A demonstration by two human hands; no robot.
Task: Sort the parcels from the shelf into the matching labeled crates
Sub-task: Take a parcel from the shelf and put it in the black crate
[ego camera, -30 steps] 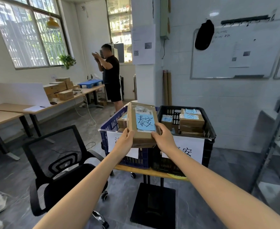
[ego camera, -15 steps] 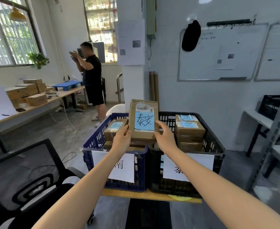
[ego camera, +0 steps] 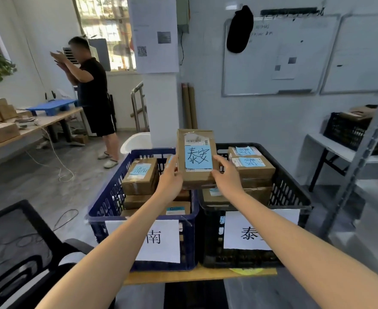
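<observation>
- On a wooden table (ego camera: 197,276) near the camera, a blue crate (ego camera: 107,210) sits left, touching a black crate (ego camera: 295,197).
- Left hand (ego camera: 169,182) and right hand (ego camera: 227,178) grip a blue-labelled cardboard parcel (ego camera: 197,157) above both.
- Whiteboard (ego camera: 272,56) on the far wall.

Bright daylight from windows (ego camera: 103,30), wide-angle bending at edges, soft blur

White wall (ego camera: 250,121), whiteboard (ego camera: 295,52) (black cap (ego camera: 239,30) on corner), grey floor (ego camera: 27,179), black chair (ego camera: 16,253), bright window (ego camera: 103,30).

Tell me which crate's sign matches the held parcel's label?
The black crate, right: its sign begins 泰, like the held parcel; the blue crate shows 南.
</observation>
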